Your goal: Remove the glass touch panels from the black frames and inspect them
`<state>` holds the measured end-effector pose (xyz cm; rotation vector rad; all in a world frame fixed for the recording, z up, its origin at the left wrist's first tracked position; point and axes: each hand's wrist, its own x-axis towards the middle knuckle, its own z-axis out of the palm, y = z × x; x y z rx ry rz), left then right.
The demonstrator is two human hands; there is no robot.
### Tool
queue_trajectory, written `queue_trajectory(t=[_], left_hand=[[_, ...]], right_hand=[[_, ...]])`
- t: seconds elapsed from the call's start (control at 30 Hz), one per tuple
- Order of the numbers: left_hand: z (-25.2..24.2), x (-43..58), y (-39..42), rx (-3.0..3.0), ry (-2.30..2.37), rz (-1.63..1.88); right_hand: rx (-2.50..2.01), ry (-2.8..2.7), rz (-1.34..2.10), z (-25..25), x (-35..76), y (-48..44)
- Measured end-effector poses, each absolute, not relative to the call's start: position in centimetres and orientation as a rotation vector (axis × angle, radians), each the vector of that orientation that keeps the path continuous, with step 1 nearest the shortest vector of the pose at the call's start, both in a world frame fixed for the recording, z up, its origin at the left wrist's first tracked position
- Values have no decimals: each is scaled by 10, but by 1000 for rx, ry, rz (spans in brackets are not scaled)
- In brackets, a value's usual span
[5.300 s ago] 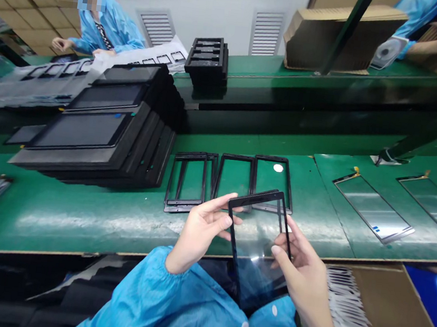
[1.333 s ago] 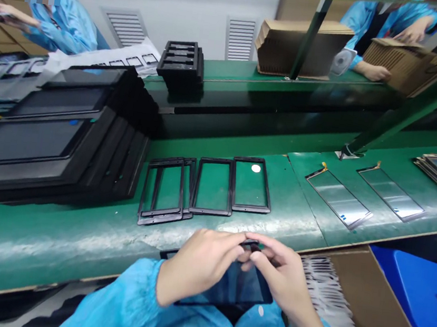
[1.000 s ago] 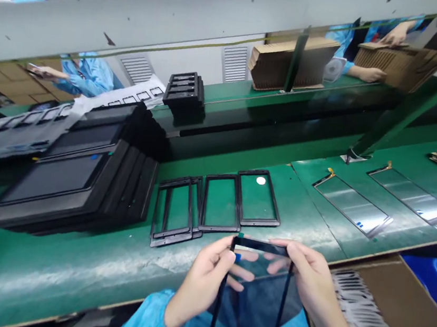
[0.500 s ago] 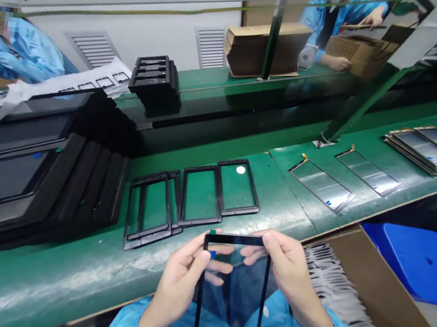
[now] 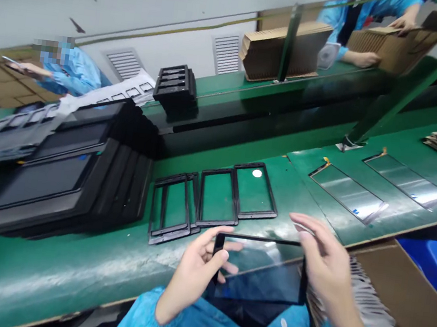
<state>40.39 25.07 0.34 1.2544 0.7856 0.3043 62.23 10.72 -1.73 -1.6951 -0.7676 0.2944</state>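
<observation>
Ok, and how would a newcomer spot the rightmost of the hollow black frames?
Start at the long green bench and the big black stack on its left. Just right of that stack lies a row of hollow black frames; go to its right end. That end frame is the only one with a round white spot showing inside its opening.
</observation>
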Motion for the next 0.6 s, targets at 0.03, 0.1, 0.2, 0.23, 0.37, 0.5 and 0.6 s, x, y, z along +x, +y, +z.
queue_trajectory(t=[0.03, 0.1, 0.2, 0.23, 0.37, 0.5, 0.6], left_hand=[[3, 402, 252, 1227, 800, 351], [5, 398, 253, 1196, 819, 422], [7, 397, 254, 1178, 835, 486], [8, 397, 254, 1177, 839, 491], [4, 396, 253, 1214, 843, 455], [8, 395, 256, 1549, 807, 537], [25, 398, 265, 2047, 751, 588]], right_hand=[[-1698, -708, 353, -21, 630, 102], [-1652, -585, 525, -27, 638, 94], [-1496, -439, 754, -28, 637, 88], [-1452, -419, 804, -27, 634, 87], [-1426, -445, 839, -23, 626, 86], [-1462, -461, 804, -17, 620, 85], [-1502, -488, 806, -12, 619, 83]])
